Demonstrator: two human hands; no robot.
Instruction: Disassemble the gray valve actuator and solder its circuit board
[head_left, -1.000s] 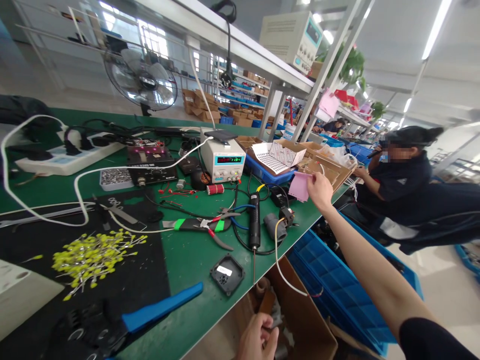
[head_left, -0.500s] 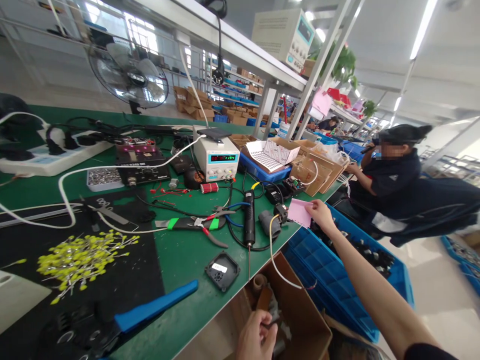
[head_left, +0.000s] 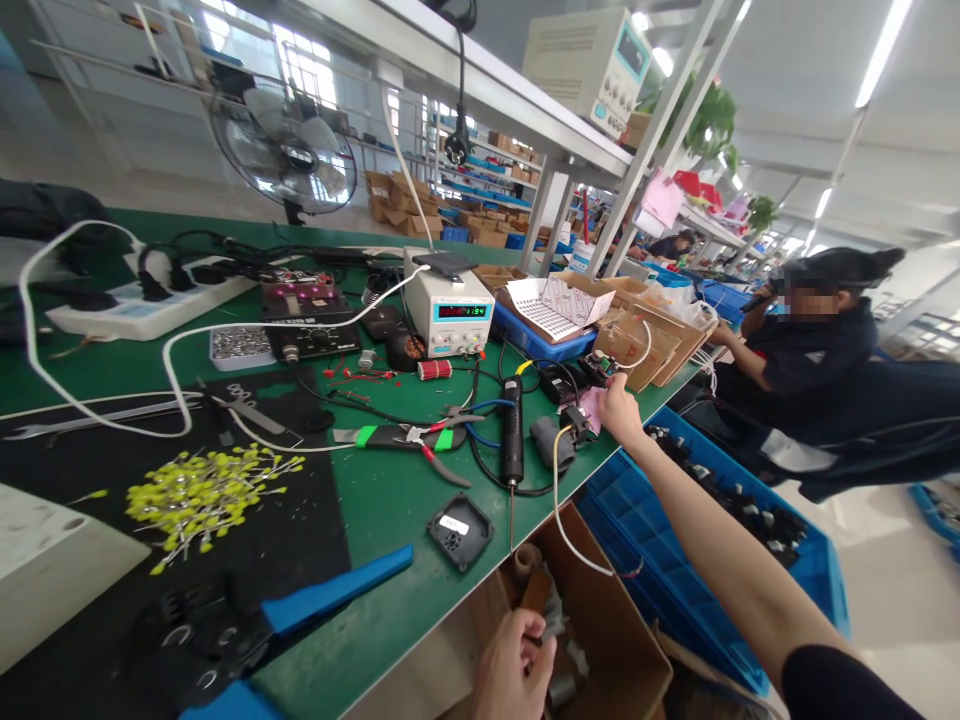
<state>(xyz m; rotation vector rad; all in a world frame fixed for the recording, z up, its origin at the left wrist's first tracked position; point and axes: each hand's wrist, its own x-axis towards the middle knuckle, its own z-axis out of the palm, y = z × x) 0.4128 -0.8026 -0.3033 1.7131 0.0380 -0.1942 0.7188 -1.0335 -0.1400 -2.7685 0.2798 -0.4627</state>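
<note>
Pink paper [head_left: 593,408] at the right edge of the green counter [head_left: 390,505], pinched in the right hand [head_left: 621,410], partly hidden behind a black connector [head_left: 575,424] near a grey fitting [head_left: 550,442] — left hand [head_left: 514,668] over an open cardboard box [head_left: 616,628], curled inward, cannot tell whether around anything.

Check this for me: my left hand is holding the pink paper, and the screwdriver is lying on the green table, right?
Not quite. The head view shows the right hand holding the pink paper; the left hand is down by the cardboard box. The screwdriver is indeed lying on the green table.
</note>
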